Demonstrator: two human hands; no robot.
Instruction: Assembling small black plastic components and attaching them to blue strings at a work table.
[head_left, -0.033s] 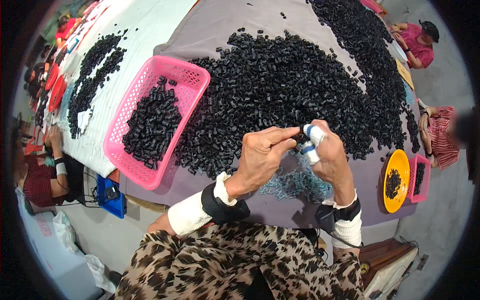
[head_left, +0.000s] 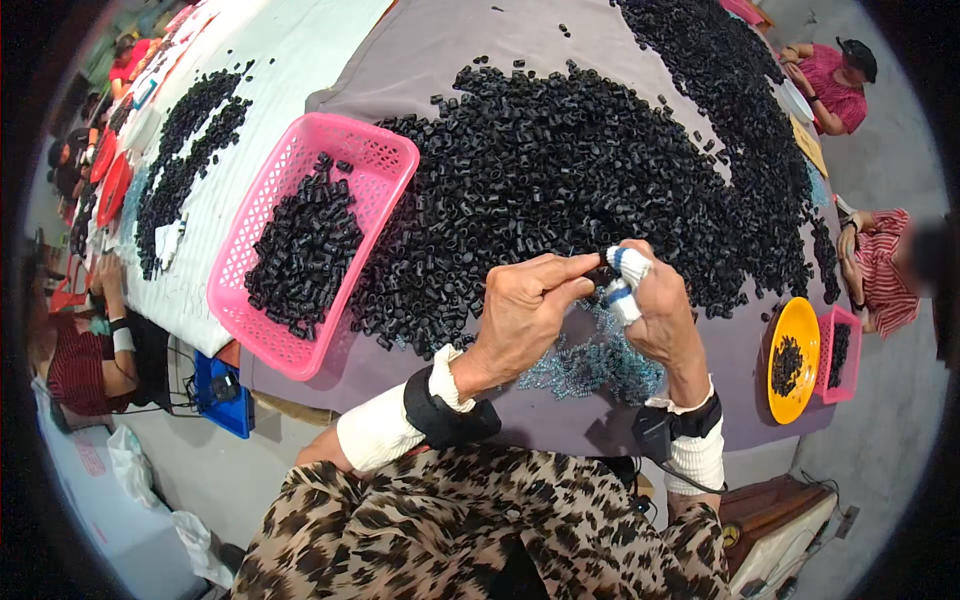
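Observation:
My left hand (head_left: 530,310) and my right hand (head_left: 660,310) meet fingertip to fingertip above the near edge of a grey table (head_left: 520,30). The left thumb and forefinger are pinched together. Two fingers of the right hand wear white and blue tape (head_left: 625,280). Whatever sits between the fingertips is hidden. Under the hands lies a small heap of translucent bluish pieces (head_left: 590,365). Just beyond spreads a large pile of small black plastic pieces (head_left: 560,170). To the left stands a pink basket (head_left: 385,160), partly filled with the same black pieces.
A yellow dish (head_left: 795,325) and a small pink basket (head_left: 850,320) with black pieces stand at the right edge. Other people sit at the right (head_left: 830,75) (head_left: 880,270) and at the left (head_left: 90,350). A white-covered table (head_left: 300,60) carries more black piles.

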